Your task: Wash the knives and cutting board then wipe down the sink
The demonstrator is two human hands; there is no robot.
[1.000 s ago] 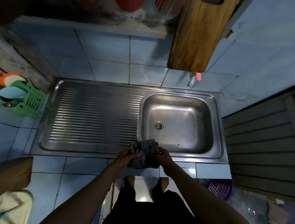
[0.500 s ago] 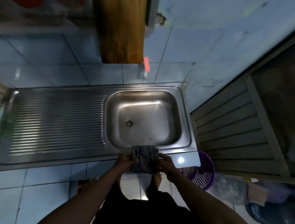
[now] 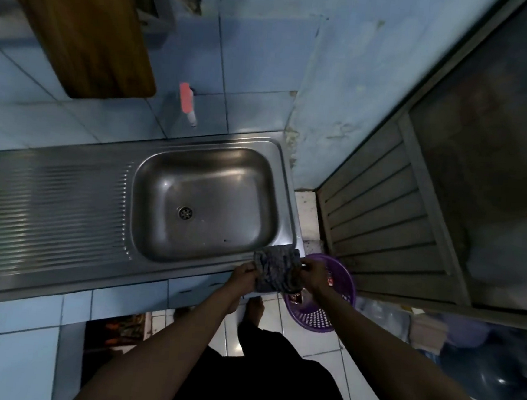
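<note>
We see both hands curled onto one dark, patterned cloth (image 3: 277, 270), held just past the front right corner of the sink (image 3: 66, 206). The left hand (image 3: 245, 274) pinches the cloth's left edge and the right hand (image 3: 314, 275) grips its right edge, so the cloth is stretched between them, above the floor and a purple basket (image 3: 319, 314) that stands beside the table (image 3: 19, 316). The steel basin has a round drain (image 3: 185, 213) at its bottom, and the ribbed draining board runs off to the left. A wooden cutting board (image 3: 86, 28) hangs on the blue tiled wall above the sink, with a pink-handled tap (image 3: 187, 104) just to its right. A louvred grey door (image 3: 389, 222) stands to the right. We can see no knives.
</note>
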